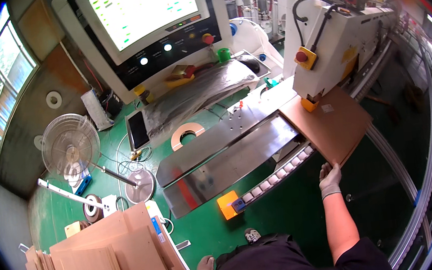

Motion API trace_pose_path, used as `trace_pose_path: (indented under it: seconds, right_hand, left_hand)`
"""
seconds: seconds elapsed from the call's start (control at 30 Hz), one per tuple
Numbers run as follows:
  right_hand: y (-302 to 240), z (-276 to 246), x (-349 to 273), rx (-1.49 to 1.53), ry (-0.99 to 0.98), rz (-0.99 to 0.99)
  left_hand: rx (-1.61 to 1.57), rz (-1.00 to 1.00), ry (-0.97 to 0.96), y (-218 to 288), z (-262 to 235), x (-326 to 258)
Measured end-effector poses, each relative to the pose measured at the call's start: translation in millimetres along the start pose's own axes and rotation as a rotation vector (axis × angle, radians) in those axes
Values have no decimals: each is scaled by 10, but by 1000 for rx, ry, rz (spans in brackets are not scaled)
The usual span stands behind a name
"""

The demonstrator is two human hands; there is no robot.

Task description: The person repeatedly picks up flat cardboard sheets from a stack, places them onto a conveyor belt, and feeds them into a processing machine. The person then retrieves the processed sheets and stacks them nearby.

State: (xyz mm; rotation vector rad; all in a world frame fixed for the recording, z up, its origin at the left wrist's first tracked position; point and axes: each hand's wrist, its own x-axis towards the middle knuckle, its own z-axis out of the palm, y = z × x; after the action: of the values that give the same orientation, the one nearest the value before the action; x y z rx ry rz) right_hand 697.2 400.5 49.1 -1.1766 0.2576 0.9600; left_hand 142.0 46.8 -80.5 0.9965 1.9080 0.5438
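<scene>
My right hand (330,178), in a pale glove, has its fingers closed on the near corner of a brown board (333,132). The board lies flat at the right end of a metal table (229,160), its far part reaching under the white machine head (329,52). A small pale label sits on the board's upper face. My left hand (206,269), also gloved, hangs low beside my body, right of a stack of brown boards (133,251). Its fingers are foreshortened and I cannot make out how they are held.
A row of white rollers (279,174) runs along the table's near edge to an orange block (229,205). A control panel with a lit screen (146,9) stands behind. At left is a standing fan (70,143). Metal rails (421,207) curve along the right.
</scene>
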Motion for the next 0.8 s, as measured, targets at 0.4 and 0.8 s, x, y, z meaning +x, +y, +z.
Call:
trace_pose_path:
  seconds: [0.4, 0.8]
  right_hand:
    - [2278, -272, -2579, -869, -1130, -92]
    - [3081, -583, -2877, -1268, -1245, 374]
  left_hand:
    - [-213, 96, 581, 848, -1075, -862]
    - [-231, -672, 1817, -929, -2706, -2656]
